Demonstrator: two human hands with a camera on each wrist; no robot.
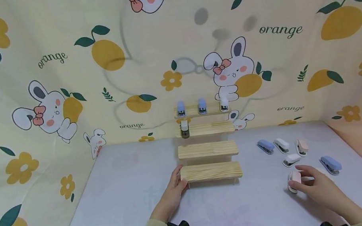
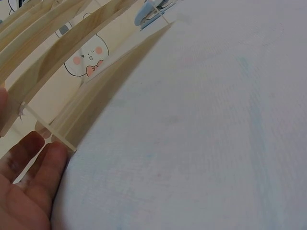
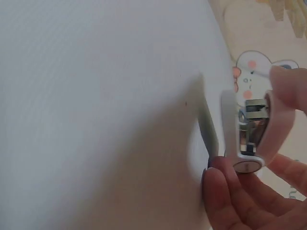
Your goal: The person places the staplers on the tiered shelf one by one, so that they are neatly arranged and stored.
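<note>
The right hand (image 1: 314, 182) pinches a pink mini stapler (image 1: 295, 177); the left hand (image 1: 170, 194) grips the four-tier wooden rack (image 1: 211, 171) at its lowest tier.

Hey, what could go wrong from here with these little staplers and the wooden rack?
Two things, probably. The left hand is holding the lower left end of the wooden rack, so a careless tug might shift it and tip the staplers on its top tier. And the right hand, holding a pink stapler, is close to a loose white stapler on the table, which it could bump.
</note>
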